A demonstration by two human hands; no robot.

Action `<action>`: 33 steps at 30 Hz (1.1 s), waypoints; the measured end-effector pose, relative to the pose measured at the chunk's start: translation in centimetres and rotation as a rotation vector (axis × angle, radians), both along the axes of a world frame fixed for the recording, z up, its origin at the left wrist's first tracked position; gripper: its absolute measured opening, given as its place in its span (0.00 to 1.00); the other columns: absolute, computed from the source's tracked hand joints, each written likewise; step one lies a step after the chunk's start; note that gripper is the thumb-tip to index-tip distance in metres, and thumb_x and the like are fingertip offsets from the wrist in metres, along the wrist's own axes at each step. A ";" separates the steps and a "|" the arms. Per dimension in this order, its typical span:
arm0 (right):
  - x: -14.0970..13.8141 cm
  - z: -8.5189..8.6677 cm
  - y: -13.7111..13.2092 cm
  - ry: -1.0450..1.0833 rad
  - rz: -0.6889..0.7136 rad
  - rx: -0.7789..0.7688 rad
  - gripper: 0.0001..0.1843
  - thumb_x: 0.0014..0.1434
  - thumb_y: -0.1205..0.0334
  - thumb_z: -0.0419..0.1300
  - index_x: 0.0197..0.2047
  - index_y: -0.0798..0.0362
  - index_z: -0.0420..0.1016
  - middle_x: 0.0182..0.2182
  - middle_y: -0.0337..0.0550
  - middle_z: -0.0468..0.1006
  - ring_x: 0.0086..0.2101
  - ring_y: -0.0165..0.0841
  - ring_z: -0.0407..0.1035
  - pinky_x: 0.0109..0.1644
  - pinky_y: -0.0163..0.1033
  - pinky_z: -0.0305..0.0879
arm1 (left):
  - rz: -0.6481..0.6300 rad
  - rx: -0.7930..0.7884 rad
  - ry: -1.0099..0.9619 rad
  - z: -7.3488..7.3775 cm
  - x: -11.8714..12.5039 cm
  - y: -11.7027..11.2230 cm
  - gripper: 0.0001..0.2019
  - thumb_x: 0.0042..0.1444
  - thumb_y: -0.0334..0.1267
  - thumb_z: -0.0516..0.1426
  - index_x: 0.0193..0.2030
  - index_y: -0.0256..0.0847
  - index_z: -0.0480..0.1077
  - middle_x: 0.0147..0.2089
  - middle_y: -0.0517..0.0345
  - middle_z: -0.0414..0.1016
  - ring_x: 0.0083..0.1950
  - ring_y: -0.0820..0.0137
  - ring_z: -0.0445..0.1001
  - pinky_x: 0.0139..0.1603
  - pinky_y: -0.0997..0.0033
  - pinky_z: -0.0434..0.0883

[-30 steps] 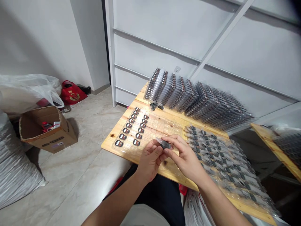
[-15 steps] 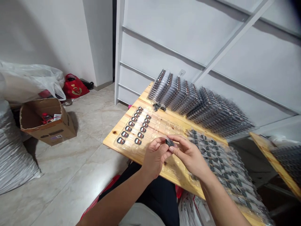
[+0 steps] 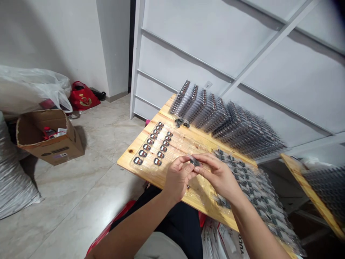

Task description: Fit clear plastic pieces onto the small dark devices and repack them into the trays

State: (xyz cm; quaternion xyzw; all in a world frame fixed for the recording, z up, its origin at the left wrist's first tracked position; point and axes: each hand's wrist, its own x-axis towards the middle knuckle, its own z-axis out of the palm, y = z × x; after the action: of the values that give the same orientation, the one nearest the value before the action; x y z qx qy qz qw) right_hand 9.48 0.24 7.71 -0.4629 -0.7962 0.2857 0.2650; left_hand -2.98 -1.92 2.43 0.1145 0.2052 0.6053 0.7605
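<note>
Between my hands is a small dark grey piece [image 3: 194, 160], rounded in outline; its exact kind does not show. My left hand [image 3: 176, 178] pinches it from the left, and the fingertips of my right hand [image 3: 217, 174] grip its right side. Both hands are over a clear plastic tray [image 3: 176, 138] on the wooden table [image 3: 126, 158]. Left of them, two rows of small black badge-like pieces [image 3: 147, 146] with white and red-brown faces sit in the tray. To the right of my right hand lie clear trays filled with dark pieces [image 3: 253, 190].
Stacks of filled clear trays [image 3: 199, 104] stand along the table's back edge by the white panel [image 3: 185, 43]. A few dark bits [image 3: 182, 123] lie before them. On the floor at left are an opened cardboard box [image 3: 51, 140], a red bag [image 3: 84, 97] and a large sack [image 3: 16, 180].
The view has shifted slightly. Both hands stay nearly in place, and the grey piece between my fingertips appears slightly turned.
</note>
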 end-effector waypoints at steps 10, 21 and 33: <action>0.2 0.5 0.3 -0.046 -0.002 0.005 0.14 0.54 0.60 0.60 0.44 0.53 0.71 0.40 0.44 0.71 0.42 0.33 0.65 0.48 0.39 0.61 | -0.022 0.004 0.021 -0.1 -0.2 0.1 0.15 0.43 0.35 0.62 0.37 0.35 0.63 0.40 0.51 0.71 0.42 0.64 0.73 0.45 0.64 0.68; -0.6 1.8 1.7 -0.099 -0.053 -0.077 0.14 0.49 0.63 0.62 0.41 0.56 0.72 0.35 0.42 0.73 0.34 0.30 0.67 0.39 0.35 0.64 | -0.033 0.084 0.026 -0.2 -0.2 1.4 0.16 0.48 0.35 0.60 0.42 0.32 0.63 0.41 0.48 0.71 0.42 0.66 0.72 0.44 0.70 0.68; -1.1 2.6 1.4 -0.219 -0.103 0.052 0.12 0.47 0.70 0.63 0.38 0.55 0.73 0.33 0.39 0.73 0.32 0.27 0.66 0.37 0.31 0.60 | -0.012 0.100 0.116 0.3 0.1 1.7 0.18 0.44 0.37 0.63 0.40 0.33 0.63 0.39 0.49 0.72 0.41 0.68 0.73 0.43 0.71 0.69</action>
State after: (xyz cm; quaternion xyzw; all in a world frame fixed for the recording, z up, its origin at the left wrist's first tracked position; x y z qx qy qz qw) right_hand 8.39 1.68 10.26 -0.5244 -0.8028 0.1986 0.2025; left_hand -2.93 -0.20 2.69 0.1884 0.2180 0.6024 0.7444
